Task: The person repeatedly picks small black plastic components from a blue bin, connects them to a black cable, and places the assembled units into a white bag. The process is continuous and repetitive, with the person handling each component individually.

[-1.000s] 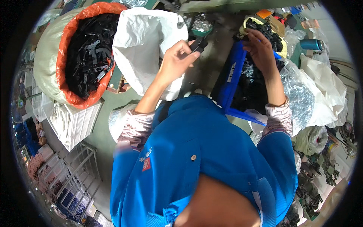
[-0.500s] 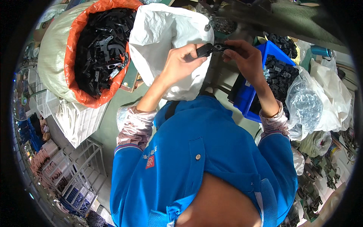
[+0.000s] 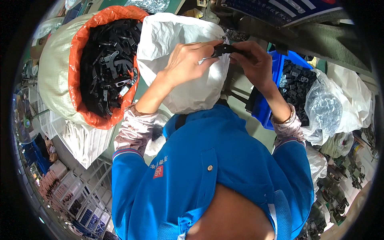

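White bag [image 3: 176,48] behind both hands

left hand [image 3: 188,60]: raised, fingers pinched | right hand [image 3: 254,60]: raised, fingers curled, facing it

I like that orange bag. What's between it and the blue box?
In the head view, the white bag sits between the orange-lined sack and the blue bin.
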Motion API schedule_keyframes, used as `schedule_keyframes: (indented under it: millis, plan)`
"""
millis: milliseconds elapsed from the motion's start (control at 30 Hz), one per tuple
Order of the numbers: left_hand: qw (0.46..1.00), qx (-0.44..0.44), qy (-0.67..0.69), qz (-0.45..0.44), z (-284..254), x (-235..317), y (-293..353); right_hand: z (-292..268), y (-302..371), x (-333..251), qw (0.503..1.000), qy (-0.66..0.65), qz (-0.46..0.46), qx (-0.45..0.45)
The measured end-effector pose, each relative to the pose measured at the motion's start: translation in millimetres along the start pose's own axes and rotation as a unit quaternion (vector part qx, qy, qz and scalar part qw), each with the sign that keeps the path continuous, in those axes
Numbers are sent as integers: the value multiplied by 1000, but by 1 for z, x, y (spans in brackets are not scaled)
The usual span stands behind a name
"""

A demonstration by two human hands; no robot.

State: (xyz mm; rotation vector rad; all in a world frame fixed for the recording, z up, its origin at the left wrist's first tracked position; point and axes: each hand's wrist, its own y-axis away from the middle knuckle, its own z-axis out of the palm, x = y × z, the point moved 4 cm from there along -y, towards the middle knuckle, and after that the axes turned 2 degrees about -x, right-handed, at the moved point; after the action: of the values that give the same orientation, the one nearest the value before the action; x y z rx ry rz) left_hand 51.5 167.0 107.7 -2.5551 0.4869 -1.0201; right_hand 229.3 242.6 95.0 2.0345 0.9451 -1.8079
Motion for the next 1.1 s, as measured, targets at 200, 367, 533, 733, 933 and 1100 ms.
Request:
schedule_keyframes:
  millis: [200, 367, 533, 733, 933, 1100]
  plan:
    - [998, -44, -23, 32, -17, -7, -29, 0, -14, -4, 999, 28, -21, 30]
    - [998, -36, 6, 45, -12, -23, -39, -3, -20, 12, 996, 81, -7, 30]
    - [984, -169, -29, -38, 1, -42, -44, 0, -23, 29, 995, -56, 64, 44]
    - [987, -148, 12, -56, -11, -41, -36, -5, -23, 22, 996, 22, 73, 37]
    - [985, -157, 39, -65, -13, -41, -35, -36, -38, 62, 974, 223, -29, -29]
    - [986, -150, 32, -64, -16, -39, -38, -29, -76, 131, 797, 564, 141, -163]
